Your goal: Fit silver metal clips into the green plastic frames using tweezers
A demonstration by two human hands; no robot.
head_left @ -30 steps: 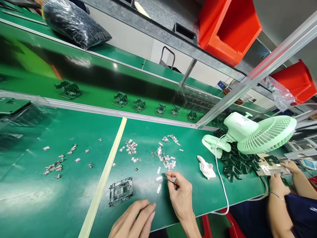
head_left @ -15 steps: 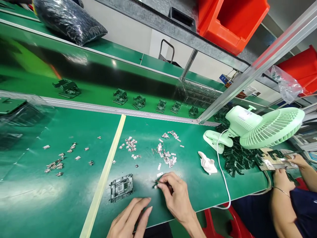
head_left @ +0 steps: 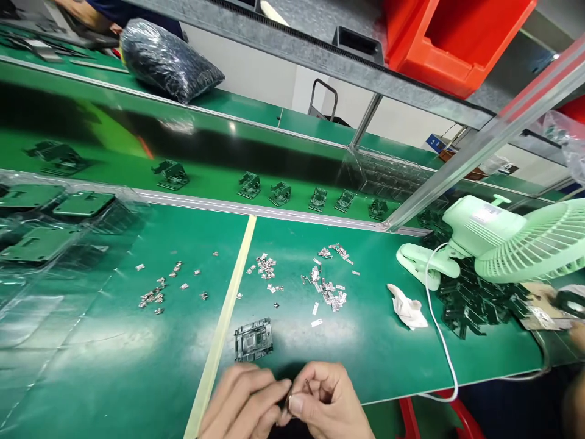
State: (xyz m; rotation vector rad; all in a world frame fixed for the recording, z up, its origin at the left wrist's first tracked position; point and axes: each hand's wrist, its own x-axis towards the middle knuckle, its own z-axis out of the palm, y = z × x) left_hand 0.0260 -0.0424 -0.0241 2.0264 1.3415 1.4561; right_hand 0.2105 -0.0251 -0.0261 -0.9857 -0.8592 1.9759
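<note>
Green worktop [head_left: 365,360] fills the near half, lit with glare patches. At its near edge we have our left hand [head_left: 247,399] and right hand [head_left: 331,402] together, fingertips meeting. Right grip is narrow, closed on a thin dark piece [head_left: 308,385] that pokes up between thumb and fingers. Left fingers are curled in against it and blurred; can't tell if that grip is shut on anything. Red stool [head_left: 464,417] sits below the edge, on our right.

Just past our left hand: dark frame [head_left: 253,340], flat on the worktop, right of the yellow tape strip [head_left: 233,292]. Beyond it we've got a cluster of small metal clips [head_left: 265,266], with a pile of silver plates [head_left: 326,289] to the right and two loose plates nearer us. More metal pieces [head_left: 153,297] are scattered left of the tape. Far left: clear plastic trays [head_left: 95,225] with green boards [head_left: 39,244].

Right side: crumpled white cloth [head_left: 406,308], then light green clip fan [head_left: 487,225] by a heap of dark parts [head_left: 479,299].

Past the metal rail [head_left: 274,213], dark assemblies [head_left: 249,185] stand in a spaced row on a green surface. Further back, black plastic-wrapped bag [head_left: 169,61]; overhead, red bin [head_left: 452,73] on a shelf [head_left: 311,52].
</note>
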